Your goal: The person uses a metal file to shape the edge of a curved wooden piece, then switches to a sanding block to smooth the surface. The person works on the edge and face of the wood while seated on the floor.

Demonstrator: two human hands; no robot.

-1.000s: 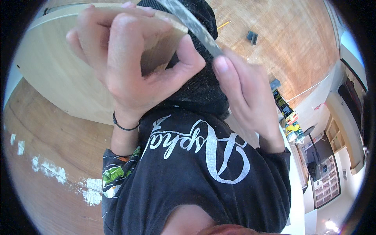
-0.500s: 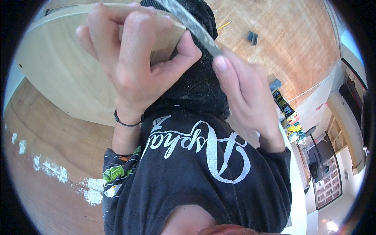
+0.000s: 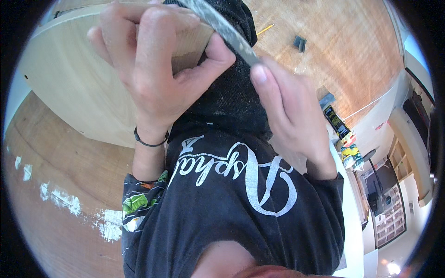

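Note:
My left hand (image 3: 153,78) is closed on the corner of a pale wooden board (image 3: 74,74), with the thumb bent under its edge. The board has a curved edge and a small dark hole near its left side. In my right hand (image 3: 292,106) is the near end of a long, flat grey file (image 3: 222,30), speckled with pale dust. My thumb lies along the file. It slants up and left past the board's corner, close to my left fingertips. Its far end runs out of the top of the picture, and I cannot tell whether it touches the wood.
A yellow pencil (image 3: 265,29) and a small dark grey block (image 3: 300,44) lie on the wooden surface at the upper right. Farther right are a blue-grey piece (image 3: 327,99) and a black-and-yellow package (image 3: 337,123). White paint patches (image 3: 60,199) mark the brown surface at left.
The file and my right hand have shifted slightly up and left. My left hand has moved a little left along with the board's corner, and its grip is unchanged.

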